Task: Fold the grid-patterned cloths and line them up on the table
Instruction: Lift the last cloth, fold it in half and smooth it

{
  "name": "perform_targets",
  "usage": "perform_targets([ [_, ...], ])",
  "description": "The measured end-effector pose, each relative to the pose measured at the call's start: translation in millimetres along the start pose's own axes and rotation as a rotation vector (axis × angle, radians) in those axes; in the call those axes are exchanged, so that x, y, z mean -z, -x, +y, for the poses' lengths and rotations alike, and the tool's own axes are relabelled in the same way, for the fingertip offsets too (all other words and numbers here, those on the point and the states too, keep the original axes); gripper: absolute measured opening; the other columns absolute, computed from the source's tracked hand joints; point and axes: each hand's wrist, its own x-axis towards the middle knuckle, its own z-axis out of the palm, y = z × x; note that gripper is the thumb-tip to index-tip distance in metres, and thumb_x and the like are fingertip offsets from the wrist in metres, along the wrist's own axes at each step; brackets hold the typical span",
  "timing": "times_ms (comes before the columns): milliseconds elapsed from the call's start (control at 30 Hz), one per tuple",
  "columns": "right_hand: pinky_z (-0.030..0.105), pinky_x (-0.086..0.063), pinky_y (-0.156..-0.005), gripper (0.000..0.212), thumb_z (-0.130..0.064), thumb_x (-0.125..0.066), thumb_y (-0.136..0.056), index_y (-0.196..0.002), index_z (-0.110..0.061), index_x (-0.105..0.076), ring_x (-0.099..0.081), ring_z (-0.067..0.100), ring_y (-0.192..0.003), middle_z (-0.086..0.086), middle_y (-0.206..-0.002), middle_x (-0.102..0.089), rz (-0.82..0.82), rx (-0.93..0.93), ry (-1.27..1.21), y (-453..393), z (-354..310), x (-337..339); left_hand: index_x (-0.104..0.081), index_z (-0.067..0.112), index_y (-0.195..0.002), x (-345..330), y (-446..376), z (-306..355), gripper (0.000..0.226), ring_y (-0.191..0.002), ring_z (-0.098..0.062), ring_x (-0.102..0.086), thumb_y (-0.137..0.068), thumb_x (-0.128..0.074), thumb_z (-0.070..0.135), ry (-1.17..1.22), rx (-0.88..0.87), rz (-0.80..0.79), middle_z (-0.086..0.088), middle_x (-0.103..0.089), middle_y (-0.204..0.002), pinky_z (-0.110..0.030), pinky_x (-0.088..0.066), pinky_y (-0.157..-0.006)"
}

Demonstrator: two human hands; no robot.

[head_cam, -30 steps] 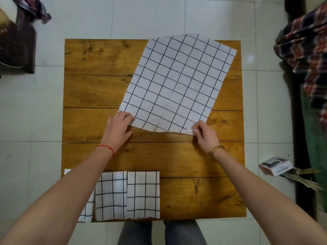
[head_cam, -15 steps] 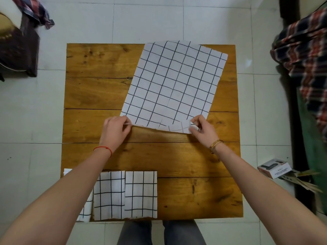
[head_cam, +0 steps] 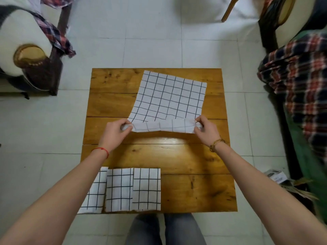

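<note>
I have both arms stretched forward over the wooden bench (head_cam: pixel 185 163). My left hand (head_cam: pixel 115 132) pinches the near left corner of the open grid cloth (head_cam: pixel 169 98), fingers curled round the bunched fabric. My right hand (head_cam: pixel 205 129) pinches the near right corner. The near edge is lifted and turned over into a narrow strip between them. Three folded cloths (head_cam: pixel 132 190) lie side by side at the bench's near left edge.

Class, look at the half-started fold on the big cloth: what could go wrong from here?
The cloth lies skewed on the table, so its edges may not meet squarely. The left hand bunches its corner while the right hand pinches flat, so the crease may slant. The folded cloths already overlap.
</note>
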Motion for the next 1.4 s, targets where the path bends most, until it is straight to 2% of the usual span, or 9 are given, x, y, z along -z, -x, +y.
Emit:
perform_targets([
  [133,0.025,-0.032,-0.049,0.020,-0.016,-0.059,-0.087,-0.087,-0.020,-0.039,-0.041,0.012,-0.058,-0.006,-0.069,-0.046,0.016,-0.010,0.024,28.3,-29.6,15.1,-0.067,0.026,-0.093,35.4,22.5,19.0,0.004,-0.083,-0.003,-0.058,-0.090,-0.065,0.024,0.038,-0.032,0.042,0.007,-0.067,-0.091,-0.014,-0.044,-0.066],
  [433,0.027,-0.031,-0.052,0.019,-0.022,-0.053,-0.094,-0.080,-0.011,-0.049,-0.043,0.020,-0.061,-0.002,-0.062,-0.045,0.235,0.097,0.038,91.0,-89.5,47.4,-0.071,0.023,-0.096,116.5,76.3,53.2,0.009,-0.094,-0.008,-0.062,-0.087,-0.068,0.022,0.058,-0.197,0.134,0.009,-0.069,-0.095,-0.025,-0.050,-0.088],
  [633,0.010,-0.030,-0.052,0.022,-0.021,-0.051,-0.095,-0.082,-0.006,-0.059,-0.045,0.013,-0.063,0.001,-0.070,-0.055,0.303,0.148,-0.001,131.8,-117.5,61.4,-0.073,0.018,-0.099,156.9,116.5,57.4,0.013,-0.094,-0.007,-0.065,-0.087,-0.068,0.019,0.045,-0.289,0.144,0.004,-0.071,-0.096,-0.025,-0.053,-0.089],
  [767,0.021,-0.032,-0.054,0.029,-0.021,-0.052,-0.094,-0.066,-0.015,-0.048,-0.044,0.017,-0.062,-0.003,-0.060,-0.047,0.325,0.189,-0.014,147.3,-129.1,69.3,-0.073,0.020,-0.096,178.6,133.9,56.7,0.011,-0.092,-0.008,-0.063,-0.085,-0.071,0.021,0.047,-0.323,0.169,0.004,-0.071,-0.094,-0.014,-0.046,-0.081],
  [900,0.028,-0.036,-0.061,0.029,-0.023,-0.053,-0.091,-0.071,-0.003,-0.053,-0.048,0.019,-0.066,0.011,-0.067,-0.055,0.347,0.197,-0.071,154.9,-138.5,74.3,-0.075,0.018,-0.093,196.7,143.4,57.4,0.011,-0.091,-0.006,-0.063,-0.084,-0.072,0.024,0.085,-0.334,0.160,0.004,-0.071,-0.092,-0.020,-0.049,-0.081],
  [1067,0.026,-0.036,-0.060,0.030,-0.026,-0.053,-0.089,-0.070,-0.003,-0.052,-0.041,0.011,-0.059,-0.003,-0.061,-0.047,0.362,0.185,-0.172,147.9,-146.3,79.9,-0.072,0.016,-0.094,211.7,138.4,66.1,0.014,-0.085,0.006,-0.060,-0.083,-0.074,0.024,0.200,-0.294,0.167,0.010,-0.068,-0.091,-0.014,-0.047,-0.079],
  [1133,0.028,-0.037,-0.061,0.030,-0.027,-0.053,-0.089,-0.071,-0.003,-0.052,-0.041,0.012,-0.061,-0.001,-0.062,-0.047,0.360,0.183,-0.193,139.2,-147.4,82.0,-0.072,0.017,-0.095,213.0,130.8,67.8,0.015,-0.085,0.003,-0.061,-0.083,-0.074,0.025,0.220,-0.280,0.174,0.011,-0.068,-0.092,-0.016,-0.049,-0.080],
  [1267,0.029,-0.036,-0.062,0.030,-0.028,-0.053,-0.087,-0.071,-0.002,-0.052,-0.040,0.014,-0.062,0.002,-0.064,-0.046,0.353,0.171,-0.200,110.7,-145.2,84.3,-0.073,0.019,-0.095,209.5,105.5,67.3,0.012,-0.089,-0.022,-0.065,-0.083,-0.074,0.024,0.244,-0.246,0.157,0.012,-0.069,-0.093,-0.034,-0.054,-0.084],
  [1400,0.029,-0.033,-0.060,0.028,-0.024,-0.054,-0.086,-0.068,-0.003,-0.050,-0.037,0.013,-0.061,0.000,-0.061,-0.043,0.345,0.143,-0.166,70.2,-139.7,86.4,-0.073,0.027,-0.089,197.4,65.4,59.1,0.008,-0.090,-0.017,-0.066,-0.083,-0.073,0.021,0.253,-0.183,0.167,0.007,-0.071,-0.092,-0.040,-0.056,-0.088],
])
